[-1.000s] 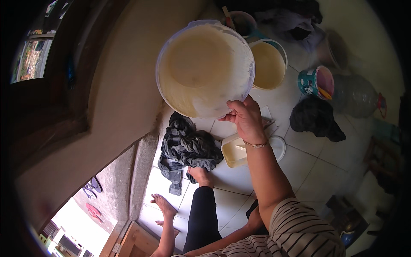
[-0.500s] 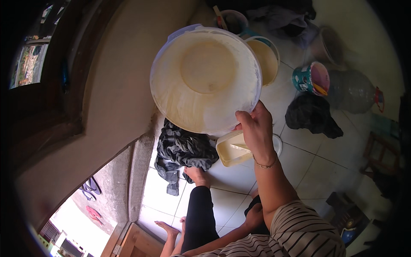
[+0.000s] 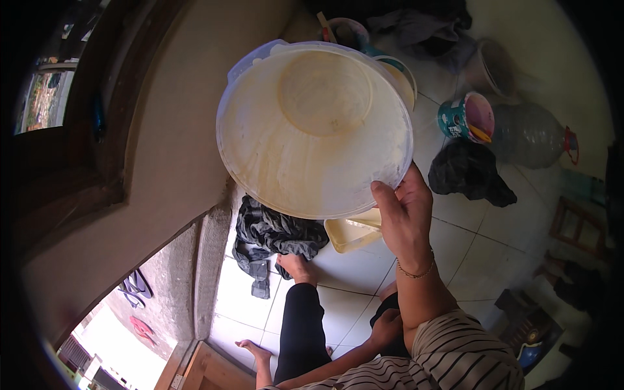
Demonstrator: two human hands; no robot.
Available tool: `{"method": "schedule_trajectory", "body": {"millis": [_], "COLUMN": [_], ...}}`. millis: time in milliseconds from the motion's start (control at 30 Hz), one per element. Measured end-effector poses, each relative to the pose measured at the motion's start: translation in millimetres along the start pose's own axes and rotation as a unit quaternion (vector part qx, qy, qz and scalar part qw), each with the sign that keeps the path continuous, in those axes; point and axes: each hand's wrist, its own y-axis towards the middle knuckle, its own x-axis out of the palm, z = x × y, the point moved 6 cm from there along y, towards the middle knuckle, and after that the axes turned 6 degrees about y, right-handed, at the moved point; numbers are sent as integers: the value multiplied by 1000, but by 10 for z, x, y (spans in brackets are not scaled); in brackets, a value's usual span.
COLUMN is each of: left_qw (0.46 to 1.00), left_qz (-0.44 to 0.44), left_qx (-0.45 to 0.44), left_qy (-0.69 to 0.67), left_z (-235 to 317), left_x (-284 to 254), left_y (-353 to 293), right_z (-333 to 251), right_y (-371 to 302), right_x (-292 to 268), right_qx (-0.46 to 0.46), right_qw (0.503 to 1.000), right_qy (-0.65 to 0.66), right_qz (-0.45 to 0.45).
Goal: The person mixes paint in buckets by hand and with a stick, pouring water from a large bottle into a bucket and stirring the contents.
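Observation:
My right hand [image 3: 404, 211] grips the lower right rim of a large round translucent plastic basin [image 3: 260, 149], thumb over the edge. The basin is raised and tilted, its inner side facing me, streaked and coated with cream residue. Below it on the tiles sits a cream rectangular tub [image 3: 351, 239] with a pale flat stick-like piece across it, partly hidden by the basin and my wrist. My left hand [image 3: 388, 327] rests at my right knee, its fingers too dark and hidden to make out.
A crumpled dark cloth [image 3: 276, 227] lies by the doorway sill. Beyond are a teal pail [image 3: 453, 121], a black plastic bag [image 3: 469, 172], a large clear bottle [image 3: 530, 136] and a grey bucket [image 3: 487, 68]. Another person's bare foot [image 3: 257, 351] shows at lower left; sandals [image 3: 134, 286] lie outside.
The basin has come closer and tilted, its inner circle moving toward the upper right. My right hand has moved slightly right and down with it. My left hand stays put.

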Motion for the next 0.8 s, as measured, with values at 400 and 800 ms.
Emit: {"method": "schedule_trajectory", "body": {"millis": [400,800], "left_qw": [997,984], "left_qz": [-22,-11], "left_qx": [39,161], "left_qy": [60,80], "left_z": [-4,-226], "left_x": [4,57], "left_y": [-9,138], "right_z": [365,960], "right_y": [-121,-113], "right_x": [142,334], "right_qx": [85,131], "right_qw": [995,990], "right_qy": [-34,2], "right_qz": [-50,-42]}}
